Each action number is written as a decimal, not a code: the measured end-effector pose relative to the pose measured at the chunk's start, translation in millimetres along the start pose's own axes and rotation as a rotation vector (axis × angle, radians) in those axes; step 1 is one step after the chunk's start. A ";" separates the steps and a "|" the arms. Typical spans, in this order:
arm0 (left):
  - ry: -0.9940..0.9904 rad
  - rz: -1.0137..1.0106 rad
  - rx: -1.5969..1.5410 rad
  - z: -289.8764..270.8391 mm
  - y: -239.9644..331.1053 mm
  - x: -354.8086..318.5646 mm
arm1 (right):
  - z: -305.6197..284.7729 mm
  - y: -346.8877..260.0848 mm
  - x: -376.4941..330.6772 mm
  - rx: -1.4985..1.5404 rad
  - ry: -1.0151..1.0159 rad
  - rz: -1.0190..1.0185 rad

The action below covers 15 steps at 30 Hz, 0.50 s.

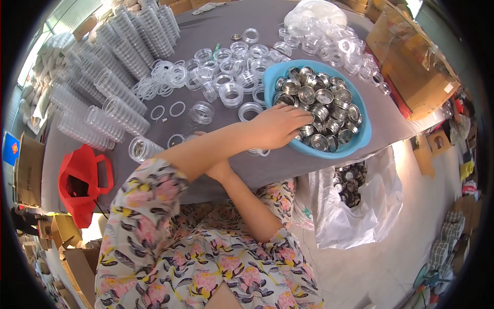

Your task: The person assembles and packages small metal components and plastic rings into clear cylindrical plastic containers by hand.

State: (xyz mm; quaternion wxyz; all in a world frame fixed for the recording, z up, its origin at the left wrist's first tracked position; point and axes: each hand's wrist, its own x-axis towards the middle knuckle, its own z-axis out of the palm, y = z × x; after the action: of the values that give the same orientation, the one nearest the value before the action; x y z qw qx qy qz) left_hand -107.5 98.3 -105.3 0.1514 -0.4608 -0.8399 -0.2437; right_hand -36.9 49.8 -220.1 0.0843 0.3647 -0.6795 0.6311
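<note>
My left arm reaches across to the right. My left hand [282, 126] lies over the near left rim of a blue plastic basin [364, 135], its fingers together and bent down onto a small round metal cap among the shiny metal caps [324, 96] heaped inside. Beneath that forearm, my right hand [218, 169] is mostly covered; a fingertip shows past it beside a clear ring, and whether it holds anything is hidden. Near both hands, clear round plastic cases [231, 95] are strewn over the grey tablecloth [206, 139], with loose flat rings [177, 108] to the left.
Tall stacks of clear round lids [113, 72] fill the left side. A red bag [82, 183] hangs at the left table edge. More clear rings spill from a plastic bag [315, 18] beside a cardboard box [414, 62]. Below the basin, a white sack [360, 226] holds metal caps.
</note>
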 end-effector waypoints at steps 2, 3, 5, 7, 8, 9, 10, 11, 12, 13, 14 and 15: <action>-0.069 -0.066 -0.003 10.0 -7.4 23.3 | -2.4 5.1 -3.0 0.096 -0.040 0.093; -0.194 -0.166 0.047 3.9 -7.6 31.9 | -4.2 2.7 -2.4 0.096 -0.039 0.094; -0.192 -0.224 0.048 -5.2 -8.0 32.4 | -5.2 -2.9 -1.0 0.119 0.025 0.116; -0.121 -0.238 -0.026 -13.0 -13.6 20.8 | -10.0 -6.0 2.5 0.125 0.026 0.130; -0.040 -0.262 -0.093 -18.1 -13.9 13.7 | -10.5 -6.7 2.2 0.135 0.012 0.139; -0.066 -0.322 -0.134 -23.8 -12.9 8.6 | -9.5 -4.9 2.5 0.140 0.008 0.141; -0.066 -0.328 -0.134 -24.0 -12.3 6.2 | -8.7 -2.9 3.5 0.136 0.000 0.171; -0.016 -0.317 -0.243 -25.7 -13.5 5.5 | -8.5 -3.8 6.0 0.128 -0.013 0.196; 0.034 -0.303 -0.352 -26.9 -14.2 5.0 | -9.7 -5.7 5.6 0.127 -0.020 0.194; 0.041 -0.305 -0.350 -27.2 -14.2 5.5 | -12.1 -7.5 4.7 0.115 -0.031 0.174; 0.062 -0.325 -0.336 -25.6 -12.2 6.9 | -13.1 -9.9 2.6 0.103 -0.041 0.158; 0.084 -0.344 -0.322 -24.2 -10.2 8.0 | -12.1 -10.1 2.5 0.101 -0.046 0.158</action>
State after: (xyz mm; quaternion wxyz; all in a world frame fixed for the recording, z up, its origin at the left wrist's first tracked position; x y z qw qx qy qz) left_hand -119.7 86.0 -84.0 0.0670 -0.3184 -0.8492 -0.4159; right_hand -36.8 60.6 -208.3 0.0001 0.3280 -0.6752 0.6607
